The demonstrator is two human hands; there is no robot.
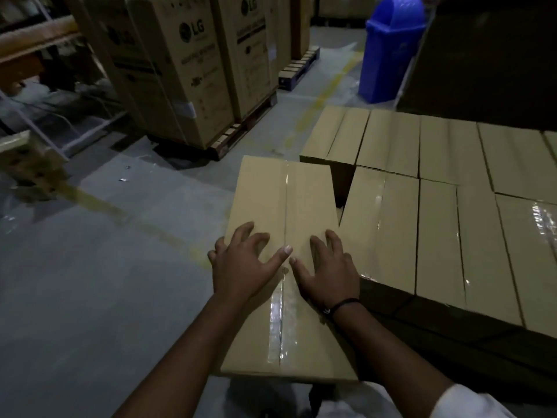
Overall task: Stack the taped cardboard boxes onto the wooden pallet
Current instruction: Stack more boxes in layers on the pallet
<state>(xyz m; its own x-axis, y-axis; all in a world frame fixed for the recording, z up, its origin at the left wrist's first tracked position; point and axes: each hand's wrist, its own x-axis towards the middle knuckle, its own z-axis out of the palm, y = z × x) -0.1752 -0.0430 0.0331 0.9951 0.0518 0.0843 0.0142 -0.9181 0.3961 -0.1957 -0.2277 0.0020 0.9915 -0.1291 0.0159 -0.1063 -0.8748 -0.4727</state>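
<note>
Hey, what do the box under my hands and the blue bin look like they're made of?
Box: matte tan cardboard, with glossy clear tape glinting along its seam. Bin: probably moulded plastic, judging by its smooth, uniform blue, rounded lid.

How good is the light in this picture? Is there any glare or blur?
Head view: dim overall, the upper right corner nearly black; glare on the clear tape of the taped cardboard box; the shelving at far left is blurred; wide-angle bending at the edges.
</note>
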